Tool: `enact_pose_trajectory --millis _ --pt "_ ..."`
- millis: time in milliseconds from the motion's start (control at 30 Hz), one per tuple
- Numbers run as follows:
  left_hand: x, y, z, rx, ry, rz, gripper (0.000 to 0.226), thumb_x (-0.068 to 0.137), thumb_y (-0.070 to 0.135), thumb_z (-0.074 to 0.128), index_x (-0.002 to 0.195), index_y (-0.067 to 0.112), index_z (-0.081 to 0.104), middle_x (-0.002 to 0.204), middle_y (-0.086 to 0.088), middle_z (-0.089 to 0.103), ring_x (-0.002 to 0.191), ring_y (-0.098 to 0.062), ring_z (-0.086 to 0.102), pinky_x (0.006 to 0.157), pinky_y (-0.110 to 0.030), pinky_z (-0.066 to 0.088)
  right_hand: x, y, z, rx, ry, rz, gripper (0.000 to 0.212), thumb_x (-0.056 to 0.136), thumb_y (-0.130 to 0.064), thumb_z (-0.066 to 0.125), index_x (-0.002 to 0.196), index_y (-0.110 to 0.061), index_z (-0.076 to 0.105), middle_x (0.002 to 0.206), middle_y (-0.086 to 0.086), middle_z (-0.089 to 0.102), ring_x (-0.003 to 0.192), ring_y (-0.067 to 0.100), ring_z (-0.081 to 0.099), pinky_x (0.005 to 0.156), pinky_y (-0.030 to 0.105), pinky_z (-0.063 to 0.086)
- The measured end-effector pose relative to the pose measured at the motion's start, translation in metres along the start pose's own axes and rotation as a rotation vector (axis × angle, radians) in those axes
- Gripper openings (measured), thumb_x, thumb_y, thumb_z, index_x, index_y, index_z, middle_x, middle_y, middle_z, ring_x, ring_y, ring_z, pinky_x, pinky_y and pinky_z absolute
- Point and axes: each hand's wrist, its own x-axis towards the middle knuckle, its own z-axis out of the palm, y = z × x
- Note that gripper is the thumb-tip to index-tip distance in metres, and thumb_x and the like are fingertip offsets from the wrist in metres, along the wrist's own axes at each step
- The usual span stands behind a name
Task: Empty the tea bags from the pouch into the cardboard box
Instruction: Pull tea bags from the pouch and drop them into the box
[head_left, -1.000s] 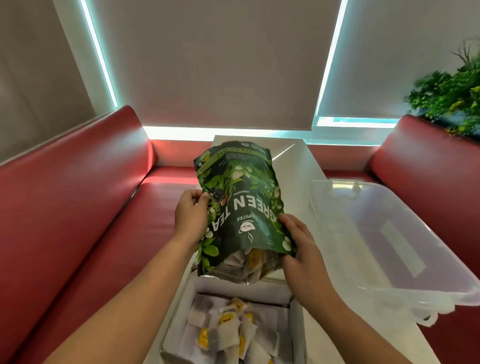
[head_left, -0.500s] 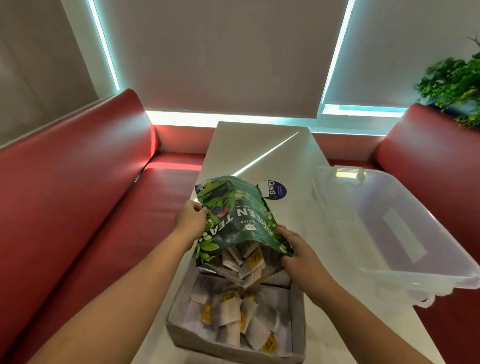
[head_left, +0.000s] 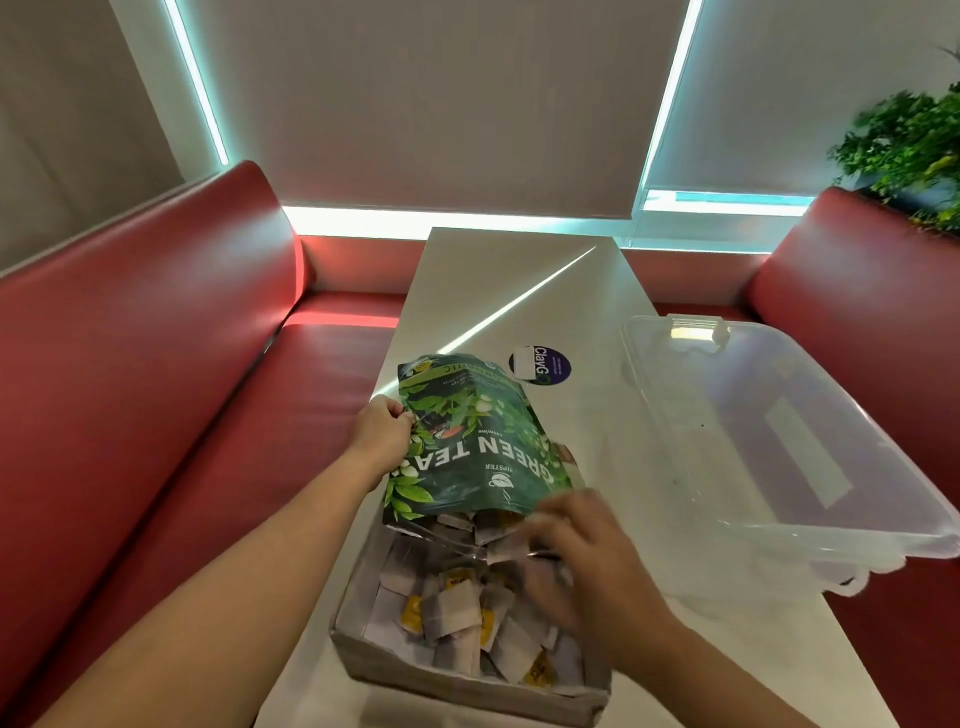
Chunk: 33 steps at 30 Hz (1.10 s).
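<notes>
A clear plastic bin and round sticker sit on the table.

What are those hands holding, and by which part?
The left hand grips the green tea pouch by its side edge. The right hand is blurred at the pouch's open mouth; its hold cannot be told.

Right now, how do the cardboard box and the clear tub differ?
The cardboard box is opaque and holds tea bags; the clear tub is see-through, with no tea bags showing. The tub looks larger and overhangs the table edge; the box sits fully on it. Both are open on top.
</notes>
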Motion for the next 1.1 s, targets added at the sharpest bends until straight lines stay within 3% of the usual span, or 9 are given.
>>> enact_pose_trajectory --millis 100,233,367,567,733,1000,1100 --pt "0.000 0.001 0.000 0.003 -0.002 0.001 0.008 0.092 0.018 0.052 0.093 0.011 0.055 0.092 -0.010 0.057 0.079 -0.024 0.050 0.066 -0.030 0.038 -0.012 -0.005 0.011 -0.166 -0.088 -0.206 0.019 0.088 -0.024 0.061 0.105 -0.017 0.066 0.102 0.000 0.061 0.090 0.017 0.052 0.080 0.026 0.045" --pt "0.001 0.002 0.001 0.010 -0.001 -0.004 0.007 0.092 0.018 0.053 0.090 0.012 0.055 0.091 -0.009 0.058 0.079 -0.024 0.051 0.066 -0.030 0.039 -0.012 0.001 0.023 -0.394 -0.144 -0.022 0.041 0.080 -0.029 0.070 0.117 -0.025 0.055 0.101 0.001 0.051 0.087 0.022 0.047 0.074 0.033 0.038" --pt "0.004 0.000 0.001 -0.003 0.002 -0.020 0.009 0.092 0.018 0.054 0.084 0.015 0.052 0.090 -0.009 0.057 0.078 -0.024 0.050 0.065 -0.030 0.039 -0.004 0.005 0.030 -0.467 -0.165 -0.002 0.039 0.075 -0.029 0.071 0.111 -0.021 0.056 0.098 0.001 0.047 0.087 0.023 0.042 0.074 0.034 0.029" --pt "0.006 -0.004 0.001 -0.006 -0.007 -0.022 0.008 0.092 0.016 0.055 0.084 0.014 0.051 0.087 -0.008 0.055 0.078 -0.024 0.049 0.066 -0.029 0.037 0.005 0.008 0.028 -0.524 -0.125 -0.001 0.019 0.072 -0.023 0.068 0.089 -0.016 0.060 0.093 0.003 0.044 0.084 0.023 0.039 0.071 0.035 0.028" --pt "0.006 -0.005 0.002 -0.017 -0.005 -0.016 0.005 0.091 0.015 0.055 0.088 0.012 0.053 0.086 -0.006 0.054 0.079 -0.024 0.049 0.066 -0.029 0.038 0.009 0.017 0.031 -0.549 -0.159 -0.030 0.017 0.064 -0.018 0.071 0.076 -0.016 0.058 0.095 0.003 0.040 0.085 0.024 0.039 0.070 0.035 0.028" --pt "0.004 -0.007 0.002 -0.035 -0.004 -0.035 0.005 0.092 0.015 0.055 0.090 0.012 0.052 0.087 -0.006 0.054 0.081 -0.024 0.050 0.067 -0.029 0.039 -0.003 0.010 0.024 -0.436 -0.033 -0.126 0.023 0.078 -0.024 0.074 0.096 -0.018 0.062 0.091 0.000 0.037 0.080 0.020 0.037 0.070 0.031 0.027" --pt "0.004 -0.006 0.002 -0.037 -0.008 -0.039 0.006 0.092 0.016 0.054 0.088 0.013 0.052 0.089 -0.007 0.054 0.082 -0.024 0.049 0.067 -0.029 0.037 -0.017 0.001 0.019 -0.348 0.031 -0.188 0.014 0.084 -0.020 0.068 0.095 -0.018 0.061 0.089 0.000 0.039 0.078 0.021 0.040 0.069 0.031 0.031"
